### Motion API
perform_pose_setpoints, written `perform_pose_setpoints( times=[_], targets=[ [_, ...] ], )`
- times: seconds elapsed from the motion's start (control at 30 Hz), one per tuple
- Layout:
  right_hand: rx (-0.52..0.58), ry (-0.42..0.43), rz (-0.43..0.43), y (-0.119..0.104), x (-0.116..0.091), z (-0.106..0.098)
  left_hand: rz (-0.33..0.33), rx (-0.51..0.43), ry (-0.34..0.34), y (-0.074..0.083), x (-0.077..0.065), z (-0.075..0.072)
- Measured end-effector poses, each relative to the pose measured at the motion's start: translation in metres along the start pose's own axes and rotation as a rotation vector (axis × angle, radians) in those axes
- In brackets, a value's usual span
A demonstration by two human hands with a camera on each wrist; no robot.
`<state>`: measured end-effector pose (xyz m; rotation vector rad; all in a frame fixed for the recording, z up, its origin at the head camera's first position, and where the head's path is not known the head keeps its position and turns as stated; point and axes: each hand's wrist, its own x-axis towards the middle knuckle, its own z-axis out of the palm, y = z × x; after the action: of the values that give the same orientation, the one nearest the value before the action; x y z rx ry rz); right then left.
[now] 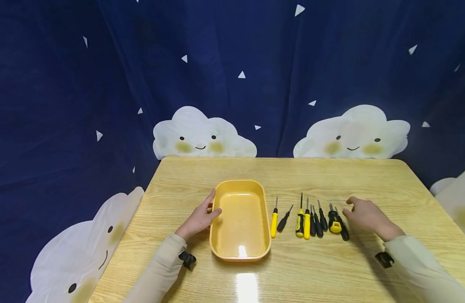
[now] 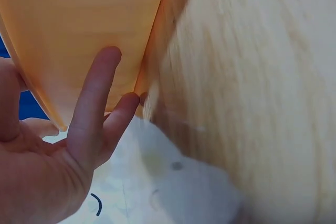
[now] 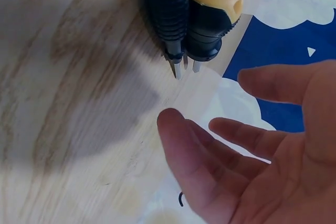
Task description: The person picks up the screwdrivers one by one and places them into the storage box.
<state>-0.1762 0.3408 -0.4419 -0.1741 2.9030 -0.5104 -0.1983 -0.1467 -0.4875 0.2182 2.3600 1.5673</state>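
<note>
Two hands are working over a wooden table. The left hand is pinching the left wall of an orange-yellow tray, thumb lying over the rim, fingers bearing on the outer side. The tray is resting on the table, to the left of a row of nine screwdrivers. The right hand is hovering just beside the row's right end; its thumb and fingers are standing wide apart and gripping nothing. Nearest to it, a black screwdriver and a stubby yellow-and-black screwdriver are lying side by side.

Step in hand, as judged: the left hand is steadying the tray while the right is positioning for a pick-up. The next move appears to be calling for lowering the right hand and closing it round one handle, without disturbing the neighbouring one. Which handle it is targeting cannot be determined.
</note>
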Motion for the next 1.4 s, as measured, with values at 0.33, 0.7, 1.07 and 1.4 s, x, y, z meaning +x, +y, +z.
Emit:
perform_pose_setpoints(
  times=[0.33,0.7,1.07,1.4],
  targets=[
    [0.111,-0.085,0.025,0.005,-0.003,0.006,0.005,0.01,-0.035,0.001,0.004,-0.001],
    [0.095,-0.132,0.034,0.008,0.002,0.017,0.03,0.025,-0.007,0.002,0.003,0.006],
    [0.141,-0.17,0.03,0.003,0.001,0.02,0.016,0.047,0.002,0.001,0.004,0.007],
    [0.023,-0.093,-0.023,-0.004,0.003,0.029,-0.01,0.028,-0.011,0.003,0.002,0.007]
  ],
)
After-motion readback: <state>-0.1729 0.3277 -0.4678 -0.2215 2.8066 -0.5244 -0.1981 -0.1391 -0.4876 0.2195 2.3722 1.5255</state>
